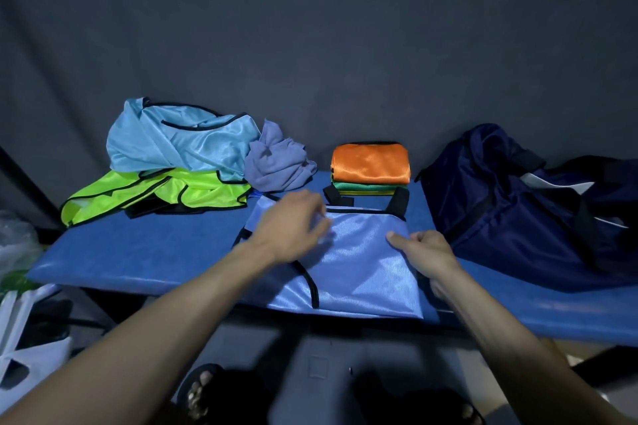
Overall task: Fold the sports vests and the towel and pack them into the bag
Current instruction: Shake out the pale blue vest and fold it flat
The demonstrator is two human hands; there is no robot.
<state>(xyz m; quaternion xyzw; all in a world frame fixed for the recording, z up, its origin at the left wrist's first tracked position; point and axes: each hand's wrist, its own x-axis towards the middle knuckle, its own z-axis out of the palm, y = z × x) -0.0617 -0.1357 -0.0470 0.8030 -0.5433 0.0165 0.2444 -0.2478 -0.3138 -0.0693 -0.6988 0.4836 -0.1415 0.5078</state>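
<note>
A blue sports vest (359,262) with black trim lies spread flat on the blue table (138,252), its lower edge hanging over the front. My left hand (293,224) rests on its upper left part with fingers relaxed. At the vest's right edge, my right hand (424,252) grips the fabric, thumb on top. Behind the vest stands a stack of folded vests (371,169), orange on top, green and yellow below. A light blue vest (172,141) and a neon green vest (155,197) lie crumpled at the back left, next to a purple-grey towel (279,162). The navy bag (524,207) sits at the right.
A dark curtain hangs behind the table. White plastic bags (27,342) lie on the floor at the left. My feet in sandals (203,390) show below the table's front edge.
</note>
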